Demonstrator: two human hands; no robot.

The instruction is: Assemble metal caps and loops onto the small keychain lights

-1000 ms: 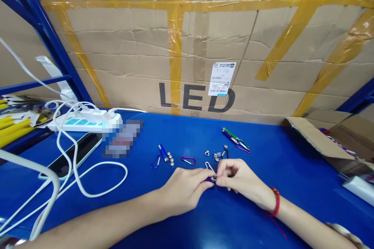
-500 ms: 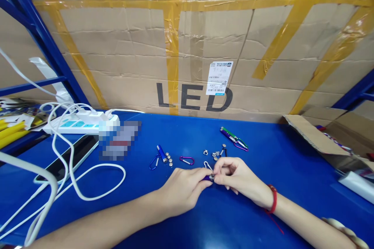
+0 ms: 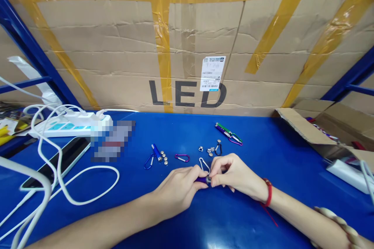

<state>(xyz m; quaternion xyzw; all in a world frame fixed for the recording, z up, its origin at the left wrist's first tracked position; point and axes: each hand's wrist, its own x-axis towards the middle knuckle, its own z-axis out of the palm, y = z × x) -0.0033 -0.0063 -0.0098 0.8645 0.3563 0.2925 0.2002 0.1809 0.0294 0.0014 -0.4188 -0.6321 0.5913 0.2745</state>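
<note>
My left hand (image 3: 178,190) and my right hand (image 3: 233,174) meet over the blue table (image 3: 263,155), both pinched on a small purple keychain flashlight (image 3: 202,179). Its silver carabiner (image 3: 203,163) sticks up just behind my fingertips. A blue keychain flashlight (image 3: 156,151) with a blue carabiner and a few button cells (image 3: 164,157) lie to the left. A pink carabiner (image 3: 182,158) lies between. Small metal parts (image 3: 210,150) and a dark carabiner (image 3: 217,147) rest behind my right hand. Further back lie green and purple flashlights (image 3: 226,131).
A taped cardboard box marked LED (image 3: 187,46) walls the back. A white power strip (image 3: 67,126), white cables (image 3: 73,186) and a phone (image 3: 58,161) occupy the left. An open cardboard box (image 3: 318,128) sits at the right. A blue shelf frame (image 3: 35,54) stands at the left.
The view has shifted, so everything sits a little further left and lower. Both hands stay pinched on the purple flashlight with only slight finger movement.
</note>
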